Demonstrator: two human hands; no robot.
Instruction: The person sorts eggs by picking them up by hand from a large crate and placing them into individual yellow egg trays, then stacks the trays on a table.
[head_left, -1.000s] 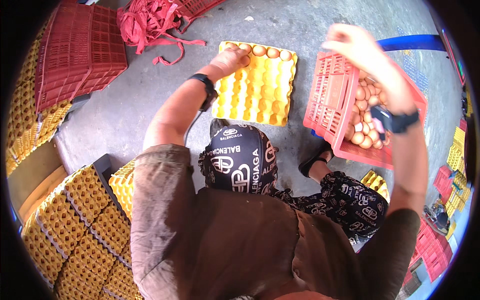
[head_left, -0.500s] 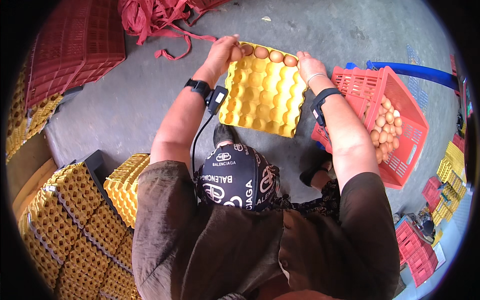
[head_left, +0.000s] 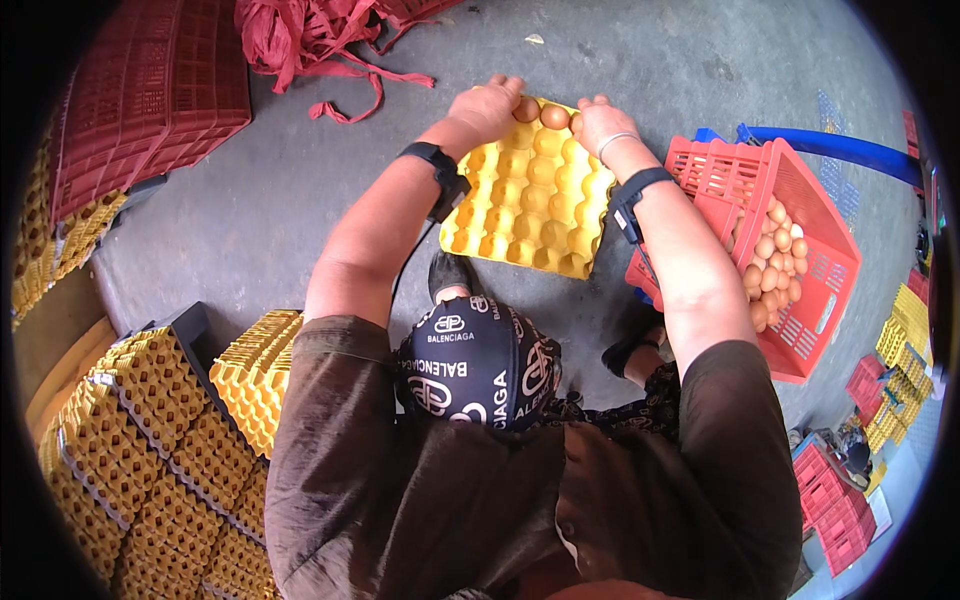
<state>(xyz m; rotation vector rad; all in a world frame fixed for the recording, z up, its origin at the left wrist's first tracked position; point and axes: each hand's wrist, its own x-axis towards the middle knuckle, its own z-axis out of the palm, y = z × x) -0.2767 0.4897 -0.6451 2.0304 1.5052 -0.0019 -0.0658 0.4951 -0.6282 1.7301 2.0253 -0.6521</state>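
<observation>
A yellow egg tray [head_left: 520, 210] lies in front of me, its nearer rows of cups bare. Brown eggs [head_left: 554, 116] sit in its far row, two plainly visible and a third partly covered. My left hand [head_left: 490, 108] is closed at the far left of that row, curled over the eggs there, which it mostly hides. At the right end of the row, my right hand [head_left: 604, 124] is also closed, its fingers wrapped over an egg at the tray's far edge. Right of the tray, a tilted red plastic crate [head_left: 830, 225] holds many loose brown eggs [head_left: 770, 270].
Stacked yellow trays [head_left: 120, 460] stand at lower left, with a smaller stack [head_left: 255, 375] beside them. A dark red crate [head_left: 150, 100] is at upper left, near tangled red strips [head_left: 290, 40]. A blue curved bar [head_left: 840, 145] lies behind the egg crate.
My left hand has moved right along the far row, now covering eggs that showed before. My right hand has shifted slightly left over the row's right end.
</observation>
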